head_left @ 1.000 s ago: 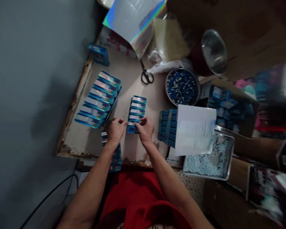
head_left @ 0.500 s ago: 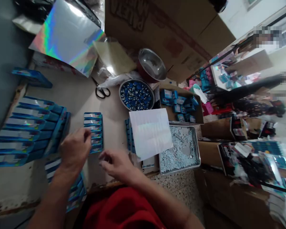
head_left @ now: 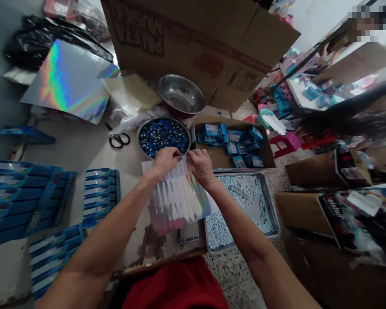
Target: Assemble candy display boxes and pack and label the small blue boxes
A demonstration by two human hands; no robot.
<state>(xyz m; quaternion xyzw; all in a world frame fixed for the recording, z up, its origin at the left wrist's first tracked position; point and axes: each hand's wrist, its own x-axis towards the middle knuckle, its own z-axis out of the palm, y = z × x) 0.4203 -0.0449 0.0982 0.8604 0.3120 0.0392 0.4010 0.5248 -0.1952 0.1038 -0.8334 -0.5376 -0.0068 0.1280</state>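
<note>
Both hands are at the top edge of a shiny white sheet marked in long strips, with rainbow glints along its right side. It looks like a sticker sheet. My left hand pinches the edge between thumb and fingers. Close beside it, my right hand has its fingertips closed on the same edge. Just beyond them is a metal bowl of small blue-and-silver pieces. What lies under the sheet is mostly hidden.
Blue boxes stand in a short row and larger stacks at left. Scissors lie behind. A tray of pale beads and a carton of blue boxes are at right. An empty-looking bowl stands farther back.
My hands have moved right from the short row of blue boxes to the sheet and taken hold of its far edge. The view has shifted.
</note>
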